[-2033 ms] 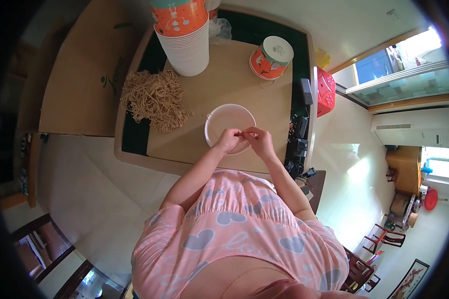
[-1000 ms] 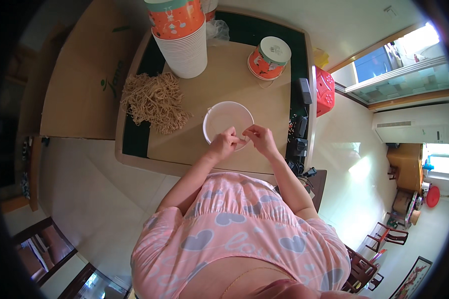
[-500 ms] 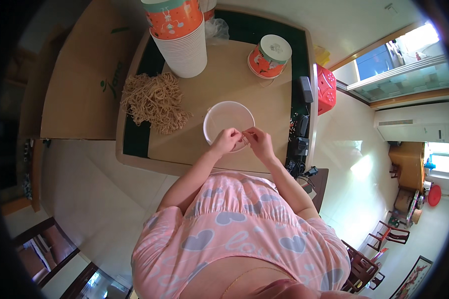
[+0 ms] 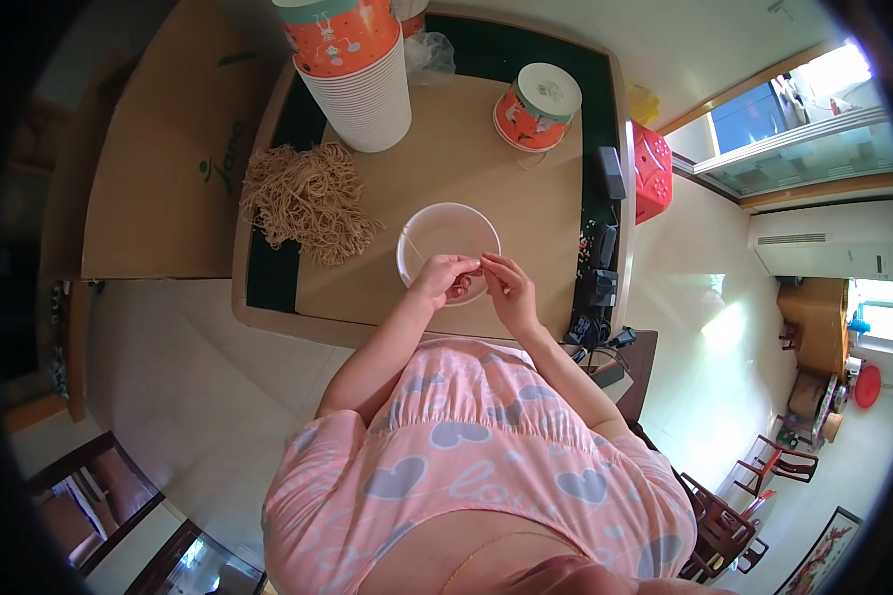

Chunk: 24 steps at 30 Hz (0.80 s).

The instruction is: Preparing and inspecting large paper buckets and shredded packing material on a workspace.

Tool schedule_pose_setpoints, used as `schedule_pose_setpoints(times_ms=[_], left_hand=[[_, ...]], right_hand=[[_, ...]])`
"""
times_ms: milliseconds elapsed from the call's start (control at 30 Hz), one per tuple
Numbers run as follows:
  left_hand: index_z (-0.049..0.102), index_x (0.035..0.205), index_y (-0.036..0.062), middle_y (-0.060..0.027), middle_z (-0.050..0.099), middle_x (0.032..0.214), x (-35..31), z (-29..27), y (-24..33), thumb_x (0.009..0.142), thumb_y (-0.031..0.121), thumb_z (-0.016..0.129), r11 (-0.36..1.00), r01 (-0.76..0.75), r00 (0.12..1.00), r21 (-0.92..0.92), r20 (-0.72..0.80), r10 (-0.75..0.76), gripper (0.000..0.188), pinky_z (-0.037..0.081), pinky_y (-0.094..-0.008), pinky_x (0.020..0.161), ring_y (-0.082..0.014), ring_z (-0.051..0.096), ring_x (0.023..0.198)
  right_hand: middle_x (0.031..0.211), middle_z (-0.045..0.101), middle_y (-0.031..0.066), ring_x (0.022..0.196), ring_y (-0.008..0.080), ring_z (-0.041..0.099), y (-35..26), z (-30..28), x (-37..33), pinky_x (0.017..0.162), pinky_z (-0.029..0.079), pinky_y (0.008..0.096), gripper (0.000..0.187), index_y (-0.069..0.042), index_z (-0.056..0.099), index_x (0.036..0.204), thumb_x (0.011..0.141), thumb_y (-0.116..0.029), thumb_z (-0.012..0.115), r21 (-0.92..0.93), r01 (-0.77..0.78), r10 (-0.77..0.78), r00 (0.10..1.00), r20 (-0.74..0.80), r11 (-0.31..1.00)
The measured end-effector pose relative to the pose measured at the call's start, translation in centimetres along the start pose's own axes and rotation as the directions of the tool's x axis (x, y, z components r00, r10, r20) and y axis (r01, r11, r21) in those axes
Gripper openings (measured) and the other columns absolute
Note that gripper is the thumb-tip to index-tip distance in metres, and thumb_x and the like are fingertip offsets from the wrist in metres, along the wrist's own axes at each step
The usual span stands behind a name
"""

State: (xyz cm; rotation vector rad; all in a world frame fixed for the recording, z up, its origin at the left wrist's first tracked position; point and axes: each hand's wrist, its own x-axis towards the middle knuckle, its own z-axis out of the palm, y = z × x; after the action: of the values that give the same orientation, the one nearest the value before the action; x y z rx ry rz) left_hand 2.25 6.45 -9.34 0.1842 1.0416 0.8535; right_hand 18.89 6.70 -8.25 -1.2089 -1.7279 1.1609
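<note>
A white paper bucket (image 4: 450,220) stands mouth up on the brown board, close in front of me. Inside its left wall a thin pale string (image 4: 416,244) shows. Over the bucket's near rim my left hand (image 4: 446,281) is closed in a pinch, its other fingers curled. My right hand (image 4: 509,293) pinches right beside it, fingertips touching or almost touching the left ones. What they pinch looks like the string, though the fingers hide most of it. To the left lies a tangled heap of beige strings (image 4: 308,203).
A tall stack of nested paper buckets (image 4: 362,94) stands at the back left. An upturned orange and green bucket (image 4: 538,107) sits at the back right. Black adapters and cables (image 4: 597,288) line the table's right edge. A large cardboard box (image 4: 164,169) is on the left, a red stool (image 4: 651,174) beyond the table's right.
Both hands remain pinched together at the near rim, with the left fingers now more curled and the right hand turned slightly upright. The bucket has shifted a little left in the picture.
</note>
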Motion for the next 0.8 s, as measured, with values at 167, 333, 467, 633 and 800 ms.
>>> schedule_pose_setpoints(times_ms=[167,333,467,633,800], left_hand=[[0.066,0.092,0.0051,-0.0007,0.065,0.078,0.1,-0.5,-0.4,0.087,0.009,0.062,0.987,-0.084,0.996,0.137,0.003,0.084,0.008,0.037,-0.0185,0.045,-0.0044,0.048,0.053],[0.066,0.091,0.0036,-0.0020,0.066,0.077,-1.1,0.5,0.2,0.089,0.008,0.059,0.921,-0.220,0.974,0.322,0.014,0.228,0.008,0.037,-0.0184,0.044,-0.0034,0.048,0.052],[0.066,0.093,0.0029,-0.0035,0.067,0.079,-1.5,1.0,0.2,0.089,0.008,0.059,0.905,-0.256,0.961,0.340,-0.014,0.277,0.009,0.037,-0.0186,0.044,-0.0035,0.049,0.053],[0.065,0.089,0.0000,-0.0059,0.068,0.076,-1.7,1.2,-0.1,0.087,0.006,0.060,0.864,-0.326,0.932,0.384,-0.023,0.361,0.008,0.042,-0.0208,0.045,-0.0063,0.054,0.052],[0.063,0.085,-0.0010,-0.0081,0.068,0.074,-0.2,0.4,-1.7,0.083,0.005,0.064,0.623,-0.501,0.792,0.601,0.030,0.609,0.006,0.050,-0.0247,0.058,-0.0107,0.063,0.063]], right_hand=[[0.109,0.063,0.0084,0.075,0.0110,0.062,-0.8,-0.3,0.3,0.059,0.051,0.0217,0.018,-0.002,0.066,0.106,0.090,-0.005,0.058,0.003,0.006,-0.006,1.000,0.025,1.000],[0.089,0.064,0.0073,0.060,0.0092,0.057,-1.0,-0.4,0.8,0.053,0.048,0.0226,0.010,0.000,0.065,0.096,0.087,-0.005,0.063,-0.001,-0.076,0.076,0.997,0.024,0.997],[0.075,0.061,0.0056,0.054,0.0082,0.052,-0.8,-0.3,1.1,0.049,0.042,0.0234,0.006,-0.001,0.064,0.088,0.084,-0.005,0.065,-0.103,-0.035,0.035,0.999,-0.004,0.994],[0.071,0.060,0.0047,0.052,0.0081,0.049,-1.0,-0.1,1.1,0.049,0.040,0.0233,0.004,-0.002,0.064,0.086,0.082,-0.005,0.066,-0.112,-0.030,0.027,0.999,-0.028,0.993],[0.069,0.058,0.0037,0.052,0.0073,0.046,-1.0,0.2,1.2,0.049,0.039,0.0232,0.004,-0.003,0.064,0.086,0.082,-0.004,0.065,-0.099,-0.018,0.013,0.999,-0.053,0.995]])
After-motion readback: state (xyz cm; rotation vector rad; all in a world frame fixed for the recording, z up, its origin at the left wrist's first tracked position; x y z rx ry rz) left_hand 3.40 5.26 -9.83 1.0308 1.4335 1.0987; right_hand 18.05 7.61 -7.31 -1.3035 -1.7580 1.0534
